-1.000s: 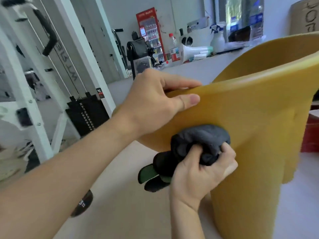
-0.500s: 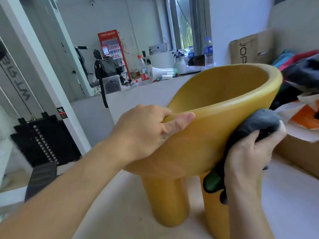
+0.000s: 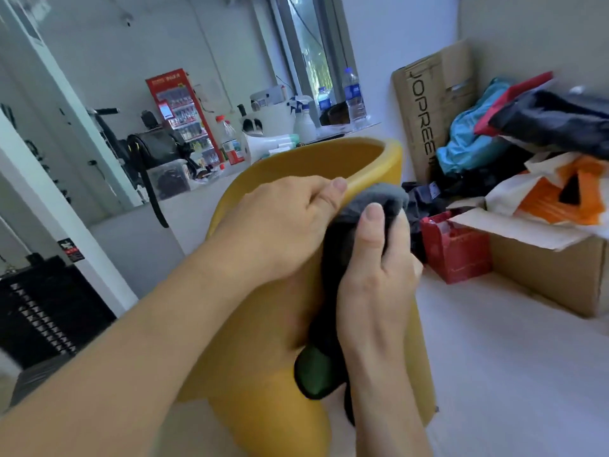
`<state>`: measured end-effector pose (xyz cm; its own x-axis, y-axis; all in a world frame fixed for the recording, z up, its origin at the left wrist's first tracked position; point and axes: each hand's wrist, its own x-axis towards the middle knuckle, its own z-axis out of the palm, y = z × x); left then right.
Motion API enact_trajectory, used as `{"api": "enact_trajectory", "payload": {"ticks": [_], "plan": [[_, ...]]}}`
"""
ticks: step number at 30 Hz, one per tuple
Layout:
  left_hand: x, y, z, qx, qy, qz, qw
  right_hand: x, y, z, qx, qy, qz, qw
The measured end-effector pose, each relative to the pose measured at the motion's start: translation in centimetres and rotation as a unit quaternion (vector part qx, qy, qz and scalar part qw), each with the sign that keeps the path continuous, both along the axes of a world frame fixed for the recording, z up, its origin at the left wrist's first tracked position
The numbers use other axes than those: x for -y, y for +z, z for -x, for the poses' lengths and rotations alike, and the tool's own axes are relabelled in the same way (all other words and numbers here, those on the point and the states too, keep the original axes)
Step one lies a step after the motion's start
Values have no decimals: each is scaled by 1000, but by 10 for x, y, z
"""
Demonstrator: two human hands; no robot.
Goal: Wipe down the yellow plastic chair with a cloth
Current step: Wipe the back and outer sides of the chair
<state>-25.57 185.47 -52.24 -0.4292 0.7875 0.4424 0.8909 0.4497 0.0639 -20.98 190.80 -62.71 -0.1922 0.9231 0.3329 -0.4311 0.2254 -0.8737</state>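
The yellow plastic chair (image 3: 329, 156) stands in the middle of the view, its curved back rim toward me and thick round legs below. My left hand (image 3: 280, 222) grips the rim of the back, thumb on the outside. My right hand (image 3: 375, 268) presses a bunched dark grey cloth (image 3: 369, 199) against the outer side of the back, just right of my left thumb. A green-edged end of the cloth (image 3: 313, 371) hangs down beside my right wrist.
Cardboard boxes (image 3: 547, 268) heaped with clothes and a small red box (image 3: 454, 252) sit on the floor at right. A white counter (image 3: 197, 199) with bottles, a spray bottle (image 3: 304, 122) and a black bag runs behind the chair. Gym weight stack (image 3: 43, 308) at left.
The cloth in my right hand has slid from the lower left of the back, around its outside, up to the rim beside my left thumb. My view swung right, revealing the boxes.
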Motion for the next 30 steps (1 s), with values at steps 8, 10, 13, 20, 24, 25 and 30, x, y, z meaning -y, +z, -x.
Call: {"api": "enact_trajectory", "payload": {"ticks": [8, 10, 13, 20, 24, 25, 30], "plan": [[1, 6, -15, 42, 37, 40, 998, -60, -71, 64, 15, 27, 212, 977], [-13, 12, -15, 41, 34, 57, 997, -42, -97, 70, 41, 26, 258, 965], [-39, 17, -8, 85, 20, 57, 995, -15, -65, 52, -3, 19, 234, 972], [-21, 19, -6, 267, -40, -52, 962, -4, 47, 13, -79, -184, -119, 972], [-18, 19, -16, 226, 28, 12, 974, -44, -25, 45, -152, -72, 122, 978], [-18, 19, -17, 226, 31, 19, 973, -49, -40, 50, -144, -33, 191, 970], [-19, 20, -21, 232, 47, 12, 972, -43, -60, 46, -55, 45, 336, 939]]}}
